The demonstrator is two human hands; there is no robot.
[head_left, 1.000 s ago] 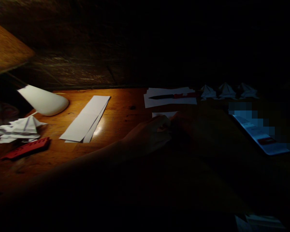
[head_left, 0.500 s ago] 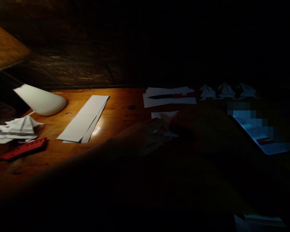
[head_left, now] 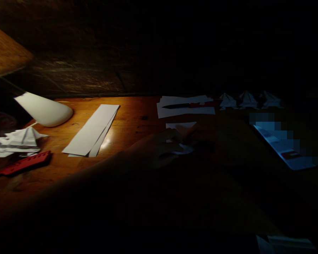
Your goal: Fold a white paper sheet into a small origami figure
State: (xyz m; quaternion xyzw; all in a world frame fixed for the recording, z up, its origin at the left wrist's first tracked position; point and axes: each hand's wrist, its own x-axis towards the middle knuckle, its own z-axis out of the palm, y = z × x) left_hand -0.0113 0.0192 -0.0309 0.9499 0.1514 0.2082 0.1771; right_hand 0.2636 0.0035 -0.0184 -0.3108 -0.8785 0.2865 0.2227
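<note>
A small white piece of paper [head_left: 186, 125] lies in shadow near the middle, with a lower part of it bent up between my hands. My left hand [head_left: 161, 146] reaches in from the lower left, its fingers curled and closed on the paper's left side. On the right side, my right hand [head_left: 202, 137] is very dark; its fingers appear pinched on the paper, though their outline is faint. Just behind the hands, a knife with a dark blade and red handle [head_left: 189, 105] rests on a stack of white paper strips [head_left: 172, 112].
Left on the wooden table [head_left: 134, 120] are two or so long paper strips [head_left: 91, 132], a lamp [head_left: 46, 109], crumpled folded paper [head_left: 21, 141] and a red object with slots [head_left: 26, 163]. Three folded paper shapes [head_left: 247, 100] stand back right, near a lit phone-like screen [head_left: 283, 144].
My left fingers have shifted slightly, and the paper's lower part is bent differently between my hands. My right hand has moved a little over the paper's edge. Everything else stays put.
</note>
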